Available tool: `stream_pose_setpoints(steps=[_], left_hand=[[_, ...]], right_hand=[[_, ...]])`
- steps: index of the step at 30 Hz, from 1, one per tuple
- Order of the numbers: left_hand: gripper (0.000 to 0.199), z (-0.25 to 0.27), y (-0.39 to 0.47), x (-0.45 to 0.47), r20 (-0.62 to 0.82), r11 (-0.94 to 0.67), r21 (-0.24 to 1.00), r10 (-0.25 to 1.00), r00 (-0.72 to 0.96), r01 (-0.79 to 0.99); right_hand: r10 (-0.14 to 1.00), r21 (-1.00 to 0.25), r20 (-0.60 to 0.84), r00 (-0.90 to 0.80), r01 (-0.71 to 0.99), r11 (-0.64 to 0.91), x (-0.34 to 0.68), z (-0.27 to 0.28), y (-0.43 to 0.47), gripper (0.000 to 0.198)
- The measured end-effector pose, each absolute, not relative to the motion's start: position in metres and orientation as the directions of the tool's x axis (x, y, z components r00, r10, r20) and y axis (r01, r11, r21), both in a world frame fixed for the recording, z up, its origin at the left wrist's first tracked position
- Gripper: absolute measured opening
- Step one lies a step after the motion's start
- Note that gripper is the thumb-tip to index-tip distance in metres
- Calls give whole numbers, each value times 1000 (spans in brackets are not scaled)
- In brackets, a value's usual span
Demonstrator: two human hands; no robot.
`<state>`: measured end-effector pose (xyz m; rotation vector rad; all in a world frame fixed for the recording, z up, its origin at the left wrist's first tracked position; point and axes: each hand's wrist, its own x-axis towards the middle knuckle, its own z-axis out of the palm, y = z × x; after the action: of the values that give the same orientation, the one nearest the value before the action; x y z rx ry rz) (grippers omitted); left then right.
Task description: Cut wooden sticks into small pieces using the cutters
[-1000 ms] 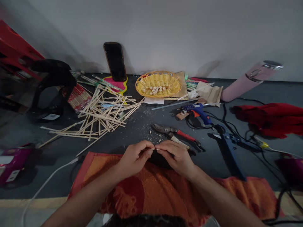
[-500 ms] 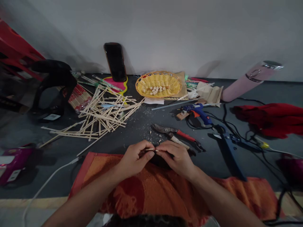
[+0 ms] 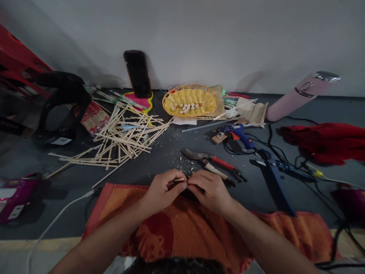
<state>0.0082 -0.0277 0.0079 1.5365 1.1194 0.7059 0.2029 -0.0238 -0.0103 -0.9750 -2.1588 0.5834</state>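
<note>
Both hands meet above the far edge of an orange towel (image 3: 182,228). Pinched in my left hand (image 3: 165,188) is a short piece of pale wooden stick (image 3: 179,179). My right hand (image 3: 211,190) is closed at the fingertips against the left ones; whatever it pinches is too small and hidden to name. Just beyond the fingers lie tiny wooden offcuts (image 3: 182,165) and a pair of red-handled pliers (image 3: 205,156). A yellow wicker basket (image 3: 171,99) farther back holds several small wooden bits (image 3: 188,108).
At left lies a pile of wooden sticks (image 3: 128,140), with a phone (image 3: 138,74) leaning on the wall behind. To the right are a blue glue gun (image 3: 242,136), a dark blue tool (image 3: 275,179), cables, a red cloth (image 3: 325,140) and a pink bottle (image 3: 296,99).
My right fingertips have closed in against the left ones, covering the small pale bit that showed between them. The whole view has shifted very slightly.
</note>
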Motion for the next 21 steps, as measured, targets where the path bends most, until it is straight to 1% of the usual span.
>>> stream_pose_setpoints(steps=[3, 6, 8, 10, 11, 13, 17, 19, 21], left_hand=[[14, 10, -26, 7, -122, 35, 965, 938, 323, 262], [13, 9, -21, 4, -167, 133, 979, 955, 246, 152], [14, 7, -19, 3, -216, 206, 976, 952, 216, 67], [16, 5, -17, 3, -255, 261, 965, 946, 199, -4], [17, 4, -16, 3, -269, 281, 959, 943, 195, -34], [17, 3, -15, 3, -293, 315, 944, 937, 191, -98], [18, 2, -13, 2, -326, 367, 904, 923, 203, -218], [18, 1, -12, 1, -333, 381, 889, 919, 210, -256], [18, 0, -12, 1, -343, 393, 875, 915, 213, -283]], right_hand=[[782, -598, 394, -483, 512, 617, 208, -8, -21, 9], [821, -532, 376, -429, 625, 571, 220, 1, -14, 13], [864, -409, 310, -396, 765, 497, 229, 7, -8, 15], [916, -264, 239, -322, 886, 381, 238, 12, -3, 18], [933, -205, 213, -290, 920, 333, 241, 13, -1, 20], [952, -132, 170, -256, 951, 279, 248, 12, 1, 24], [949, -107, 86, -303, 944, 311, 254, 7, 2, 27], [941, -107, 75, -329, 936, 336, 254, 5, 2, 22], [937, -106, 95, -336, 932, 345, 253, 3, 3, 17]])
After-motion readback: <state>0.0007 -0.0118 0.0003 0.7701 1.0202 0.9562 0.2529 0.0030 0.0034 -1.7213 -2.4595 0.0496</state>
